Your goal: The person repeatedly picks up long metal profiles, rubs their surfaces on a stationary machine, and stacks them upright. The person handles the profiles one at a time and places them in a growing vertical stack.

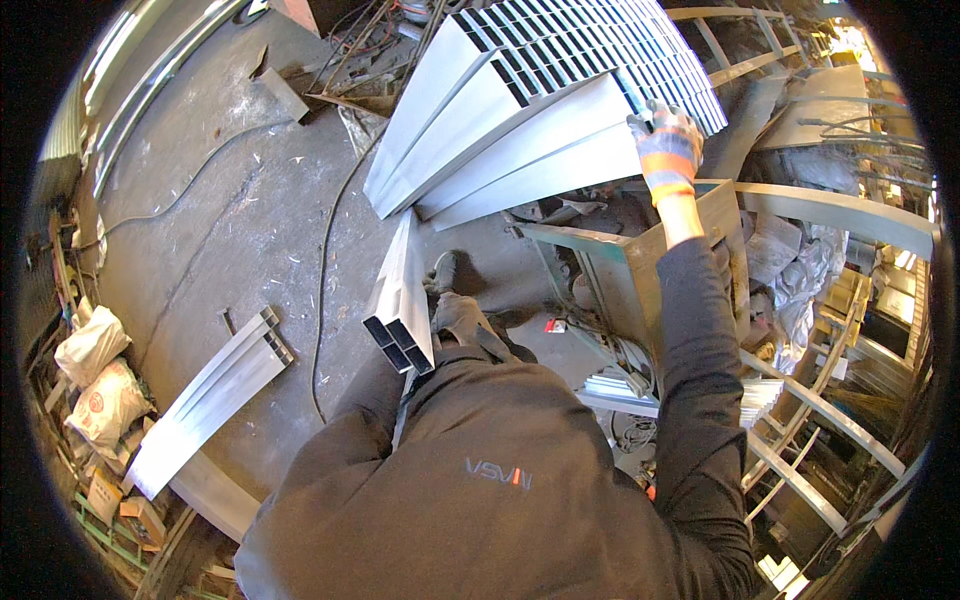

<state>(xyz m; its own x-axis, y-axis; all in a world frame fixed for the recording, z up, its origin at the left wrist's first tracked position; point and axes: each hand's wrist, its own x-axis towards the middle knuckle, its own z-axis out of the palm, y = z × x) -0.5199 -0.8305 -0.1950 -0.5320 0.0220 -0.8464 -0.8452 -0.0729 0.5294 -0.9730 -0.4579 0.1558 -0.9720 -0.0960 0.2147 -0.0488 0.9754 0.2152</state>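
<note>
Right hand point(667, 155), in a grey and orange glove, was on the near right edge of a big stack of metal tubes point(580, 50). Fingers were bent at the tube ends; couldn't tell if they pinched one or just rested there. Left hand wasn't visible, so its state couldn't be told. Stack sat far, centre to right, open ends to the far right. Small bundle of rectangular tubes point(408, 300) ran from the stack's near left corner toward the body, open ends near, just left of a shoe point(445, 270). More tubes point(215, 400) lay on the floor point(240, 230) at near left, beside pale sacks point(108, 400). Black cable point(325, 240) crossed the floor left of the bundle. Metal box point(650, 270) stood right of centre, by the dark right sleeve point(700, 330).
</note>
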